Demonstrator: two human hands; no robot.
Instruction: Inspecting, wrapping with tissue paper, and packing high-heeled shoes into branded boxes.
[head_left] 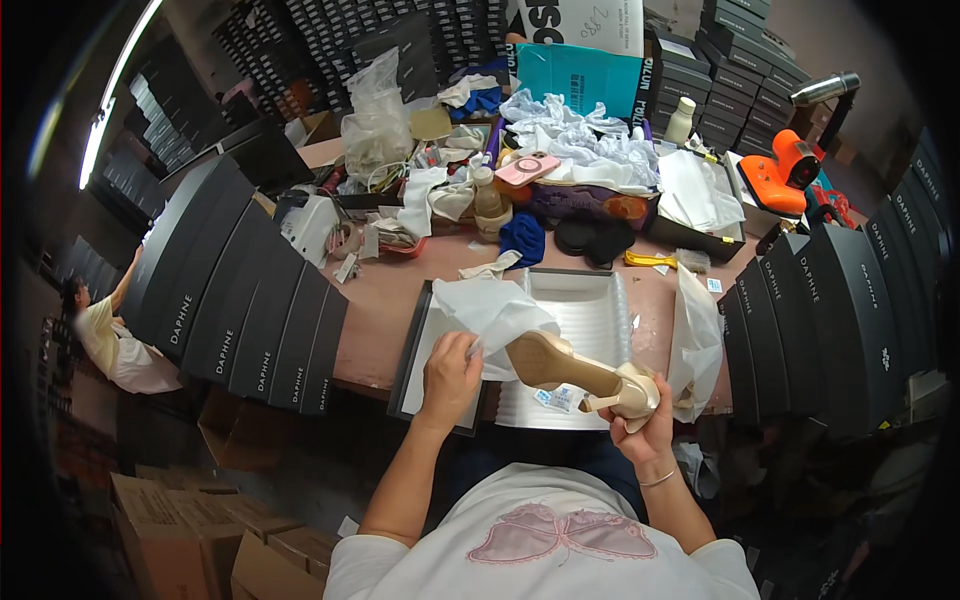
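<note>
In my right hand is a cream high-heeled shoe, gripped at the heel end with its tan sole facing up toward me. My left hand pinches the edge of a sheet of white tissue paper, which lies close against the shoe's toe. Beneath them sits an open shoe box, lined with white padded foam. A small white packet with blue print rests on that lining. The box's dark-rimmed lid is at the left, partly covered by the paper and my left hand.
Dark shoe boxes stand in rows at left and right. Behind are a bin of crumpled white paper, a pink phone, a bottle and an orange tape dispenser. Another person is at far left.
</note>
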